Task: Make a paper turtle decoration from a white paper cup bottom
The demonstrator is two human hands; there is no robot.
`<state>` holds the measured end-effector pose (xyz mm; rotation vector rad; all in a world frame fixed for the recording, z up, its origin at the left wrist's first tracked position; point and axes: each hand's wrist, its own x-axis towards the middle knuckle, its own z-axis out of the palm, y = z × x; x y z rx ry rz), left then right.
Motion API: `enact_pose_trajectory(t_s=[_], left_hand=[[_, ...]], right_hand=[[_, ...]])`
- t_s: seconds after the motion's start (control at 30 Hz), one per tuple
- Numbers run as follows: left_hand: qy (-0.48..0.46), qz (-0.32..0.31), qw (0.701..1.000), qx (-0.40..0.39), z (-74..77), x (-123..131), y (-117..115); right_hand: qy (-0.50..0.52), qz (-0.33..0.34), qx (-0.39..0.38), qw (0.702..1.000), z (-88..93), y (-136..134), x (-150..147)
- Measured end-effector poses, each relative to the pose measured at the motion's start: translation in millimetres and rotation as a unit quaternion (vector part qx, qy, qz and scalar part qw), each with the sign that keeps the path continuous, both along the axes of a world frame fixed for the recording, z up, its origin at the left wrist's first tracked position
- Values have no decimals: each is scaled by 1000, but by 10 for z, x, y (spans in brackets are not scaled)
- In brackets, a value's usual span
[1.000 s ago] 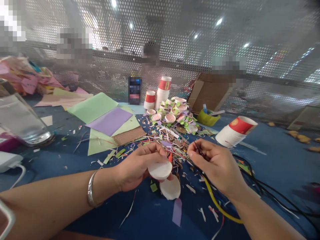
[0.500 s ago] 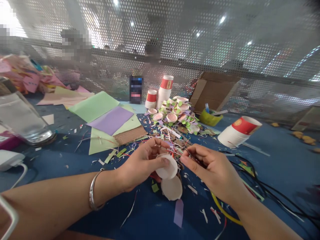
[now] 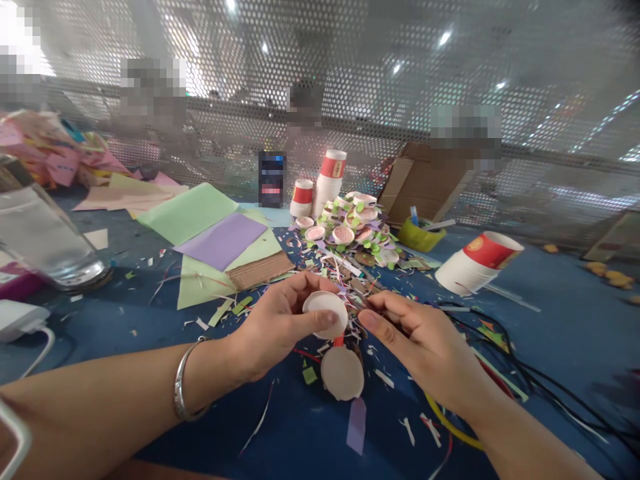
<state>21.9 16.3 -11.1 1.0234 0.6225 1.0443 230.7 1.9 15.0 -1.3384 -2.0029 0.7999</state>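
Observation:
My left hand (image 3: 273,327) pinches a small white paper-cup bottom (image 3: 326,313), its shallow rim turned toward me. My right hand (image 3: 425,343) is closed around a thin dark tool whose tip pokes out near the cup piece; I cannot name it. A second round white cup bottom (image 3: 343,372) lies on the blue table (image 3: 300,433) just below both hands. A silver bangle (image 3: 181,388) circles my left wrist.
A heap of decorated cup bottoms (image 3: 353,230) and paper scraps lies beyond my hands. Red-and-white paper cups stand behind (image 3: 327,177), and one lies tipped at right (image 3: 477,261). Green and purple sheets (image 3: 220,240), a glass jar (image 3: 43,237), black and yellow cables (image 3: 505,380).
My left hand turned the cup bottom so its rim faces up and raised it slightly. My right hand moved left, closer to it.

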Motion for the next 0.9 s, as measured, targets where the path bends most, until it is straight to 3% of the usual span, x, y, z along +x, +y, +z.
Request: enact_pose_trajectory(t_s=[0.33, 0.9], left_hand=[[-1, -26, 1000, 16, 0, 3, 4], [4, -28, 1000, 10, 51, -7, -26]], right_hand=[[-30, 54, 1, 998, -12, -61, 3], [-42, 61, 50, 996, -31, -70, -17]])
